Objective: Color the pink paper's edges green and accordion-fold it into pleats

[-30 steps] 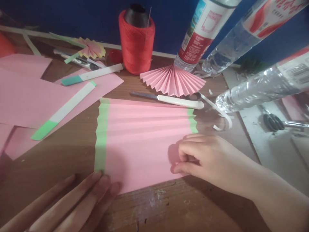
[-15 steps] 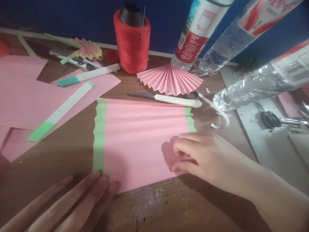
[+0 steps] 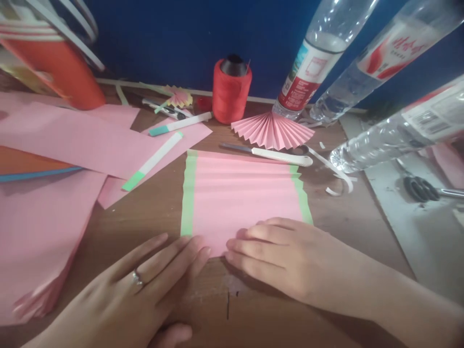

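Observation:
A pink sheet of paper (image 3: 235,203) with green side strips lies on the table in front of me. Its far part carries pleated creases, while the near part is flatter. My left hand (image 3: 148,285), with a ring on one finger, rests its outstretched fingertips on the near left corner. On the near right part lies my right hand (image 3: 290,256), fingers stretched out flat over the near edge. It hides that corner. Just beyond the sheet are a white-handled craft knife (image 3: 279,155) and a pleated pink paper fan (image 3: 273,130).
A red thread spool (image 3: 232,92) stands at the back. Plastic bottles, one a water bottle (image 3: 297,82), line the right. Scissors (image 3: 420,187) lie on a pale board. More pink paper (image 3: 47,217) and a green-and-white strip (image 3: 154,162) are left, below an orange container (image 3: 61,72).
The camera view has shifted, bringing the orange container in at left. My right hand has moved left along the near edge, its curled fingers now flattened. My left hand stays by the left corner.

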The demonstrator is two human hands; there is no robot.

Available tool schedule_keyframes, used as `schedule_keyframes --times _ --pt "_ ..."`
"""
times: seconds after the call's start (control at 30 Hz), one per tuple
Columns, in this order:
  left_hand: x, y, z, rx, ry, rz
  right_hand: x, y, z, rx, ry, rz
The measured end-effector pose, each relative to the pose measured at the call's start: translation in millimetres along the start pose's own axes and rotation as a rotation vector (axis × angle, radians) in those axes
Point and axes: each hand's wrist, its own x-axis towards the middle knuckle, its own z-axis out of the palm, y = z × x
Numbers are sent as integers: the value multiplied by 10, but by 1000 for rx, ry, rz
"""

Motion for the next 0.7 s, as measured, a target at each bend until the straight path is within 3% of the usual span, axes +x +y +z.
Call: schedule_keyframes --times 0.27,0.57,0.7 --pt "164 71 -159 34 -10 75 42 -51 27 -44 -16 19" --pt "-96 41 -239 71 11 -48 40 -65 17 -13 -11 42" --pt "-120 73 -211 141 22 -36 38 -86 30 -53 5 30"
